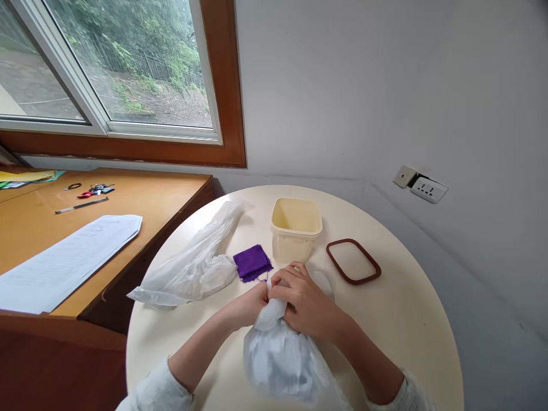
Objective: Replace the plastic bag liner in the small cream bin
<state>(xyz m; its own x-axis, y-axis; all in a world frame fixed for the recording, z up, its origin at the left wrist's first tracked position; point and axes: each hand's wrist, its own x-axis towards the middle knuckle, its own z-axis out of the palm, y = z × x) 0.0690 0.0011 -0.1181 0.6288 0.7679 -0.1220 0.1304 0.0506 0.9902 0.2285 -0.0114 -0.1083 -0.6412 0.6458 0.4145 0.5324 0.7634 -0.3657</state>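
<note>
A filled white plastic bag point(291, 362) lies at the near side of the round table, its neck gathered and twisted upward. My left hand point(257, 299) is closed around that neck from the left. From the right, my right hand point(306, 299) grips the same neck, its bent fingers partly covering the left fingertips. What fills the bag shows only faintly through the plastic. Just beyond my hands stands an open cream plastic tub point(295, 245). A folded purple cloth point(252, 262) lies left of the tub, close to my left hand.
A crumpled, clear-white plastic bag point(192, 268) covers the left of the round table point(411, 342). Right of the tub lies a brown rounded frame point(374, 265). On the wooden desk point(171, 194) at left are papers point(77, 257), a pen point(81, 205) and keys point(100, 188).
</note>
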